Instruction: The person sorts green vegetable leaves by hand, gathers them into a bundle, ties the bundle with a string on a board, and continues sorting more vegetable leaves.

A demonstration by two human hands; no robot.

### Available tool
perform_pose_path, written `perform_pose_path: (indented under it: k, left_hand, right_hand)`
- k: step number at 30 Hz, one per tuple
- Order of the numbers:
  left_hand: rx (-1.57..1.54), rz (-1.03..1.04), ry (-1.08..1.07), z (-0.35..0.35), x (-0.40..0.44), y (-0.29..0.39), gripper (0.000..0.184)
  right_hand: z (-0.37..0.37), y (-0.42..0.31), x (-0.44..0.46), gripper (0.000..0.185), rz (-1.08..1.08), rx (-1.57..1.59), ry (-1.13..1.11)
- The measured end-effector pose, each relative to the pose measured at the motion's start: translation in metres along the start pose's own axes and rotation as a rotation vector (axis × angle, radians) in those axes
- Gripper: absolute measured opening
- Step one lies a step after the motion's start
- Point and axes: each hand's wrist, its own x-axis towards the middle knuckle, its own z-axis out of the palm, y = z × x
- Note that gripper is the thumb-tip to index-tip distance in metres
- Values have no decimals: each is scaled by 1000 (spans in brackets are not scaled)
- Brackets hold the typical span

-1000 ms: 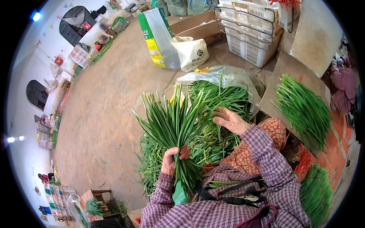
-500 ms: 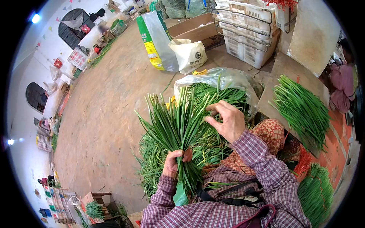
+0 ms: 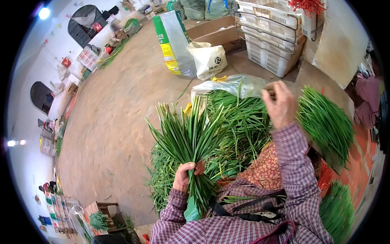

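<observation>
My left hand [image 3: 186, 175] is closed around a bunch of long green chives [image 3: 191, 138], their cut pale ends fanned out at the top and the leaves hanging below the fist. To the right, my right hand [image 3: 280, 103] is raised beside the edge of a clear plastic bag [image 3: 248, 84], its fingers curled in. Whether anything is between those fingers I cannot make out. Under both hands spreads a large heap of loose chives [image 3: 239, 122]. Another pile of chives [image 3: 325, 122], laid straight, is on a board to the right.
Farther off stand a white bag [image 3: 207, 61], a green and yellow sack [image 3: 172, 46], a cardboard box [image 3: 213, 30] and stacked white crates [image 3: 268, 40]. Red ties [image 3: 325, 177] and more chives [image 3: 337, 211] lie at lower right. A co-worker's sleeve [image 3: 367, 93] shows at far right.
My right hand has moved right, away from the top of the held bunch and up toward the plastic bag's edge. The left hand keeps its grip on the chives. The view has shifted slightly.
</observation>
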Motion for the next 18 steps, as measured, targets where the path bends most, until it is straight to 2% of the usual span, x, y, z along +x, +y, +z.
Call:
perform_pose_path:
  k: [1, 2, 4, 7, 8, 10, 12, 14, 15, 16, 18]
  left_hand:
    - [-35, -7, 15, -1, 0, 2, 30]
    - [-68, -12, 30, -1, 0, 4, 31]
    - [-52, 4, 90, 1, 3, 5, 38]
    - [-50, -47, 95, 24, 17, -2, 42]
    - [-27, -68, 71, 34, 23, -5, 42]
    - [-3, -136, 122, 60, 30, -14, 29]
    - [127, -191, 168, 97, 32, -22, 36]
    - [174, -288, 89, 127, 32, -30, 44]
    - [208, -273, 91, 137, 32, -41, 43]
    - [244, -253, 98, 143, 31, -54, 42]
    - [210, -481, -63, 141, 29, -71, 40]
  right_hand:
    - [-18, -1, 3, 16, 53, -97, -174]
    - [-22, 12, -3, 29, 51, -108, -343]
    - [-24, 5, -20, 67, 344, 211, -810]
    - [2, 5, -46, 120, 504, 833, -1195]
    - [14, 7, -50, 120, 498, 831, -1197]
    - [35, 13, -51, 124, 778, 1193, -1127]
    - [22, 0, -34, 125, 805, 1257, -1174]
    - [35, 16, -45, 118, 962, 1190, -946]
    - [48, 35, -52, 107, 949, 1301, -1025]
    - [41, 31, -47, 107, 948, 1290, -1020]
    - [24, 12, -46, 97, 826, 1741, -1132]
